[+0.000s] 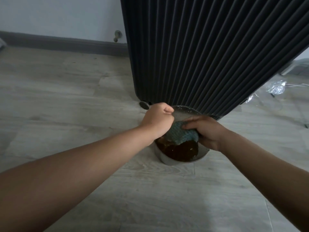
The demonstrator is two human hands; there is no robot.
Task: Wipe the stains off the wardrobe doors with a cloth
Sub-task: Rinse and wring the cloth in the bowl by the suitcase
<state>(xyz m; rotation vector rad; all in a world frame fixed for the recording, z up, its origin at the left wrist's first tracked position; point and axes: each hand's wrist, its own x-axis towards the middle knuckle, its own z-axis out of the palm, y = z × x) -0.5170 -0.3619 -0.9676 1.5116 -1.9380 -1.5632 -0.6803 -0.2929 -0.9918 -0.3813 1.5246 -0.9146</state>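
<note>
Two bare forearms [87, 164] reach from 7 and 4 o'clock to a teal knitted cloth [180, 133] over a round metal basin [167, 160] of dark brown water [180, 150], the left hand [157, 121] fisted tight on the cloth's 9 o'clock end, the right hand [206, 131] with fingers curled round its 3 o'clock end, the basin at 6 o'clock below a dark ribbed wheeled case [209, 56].

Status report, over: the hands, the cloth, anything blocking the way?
Gripping the blue cloth: left hand and right hand. Cloth over metal basin of dark water, not yet on dark ribbed panel. Basin at panel's foot; nothing blocking.
</note>
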